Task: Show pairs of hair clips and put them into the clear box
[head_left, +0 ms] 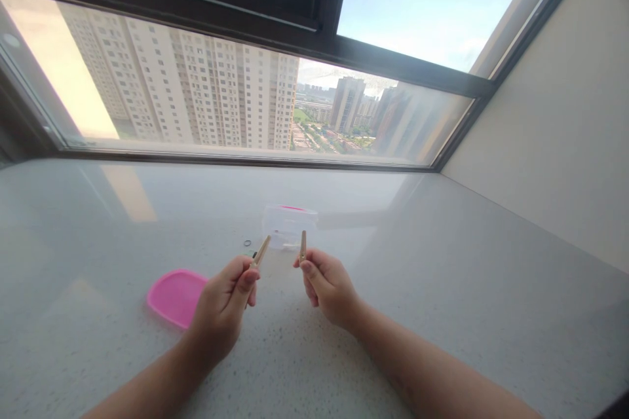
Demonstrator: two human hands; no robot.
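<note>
My left hand (223,304) is closed around a small wooden stick-like piece (261,251) that pokes up from between thumb and fingers. My right hand (327,285) pinches a second wooden piece (303,245), held upright. Both hands hover above a pale speckled counter (442,288), a few centimetres apart. Just beyond them stands a small clear plastic container (289,225) with a pink base. A tiny metal ring (247,243) lies on the counter to the container's left.
A pink lid (177,296) lies flat on the counter left of my left hand. A wide window (236,98) with a dark frame runs along the counter's far edge. A beige wall (560,144) bounds the right side.
</note>
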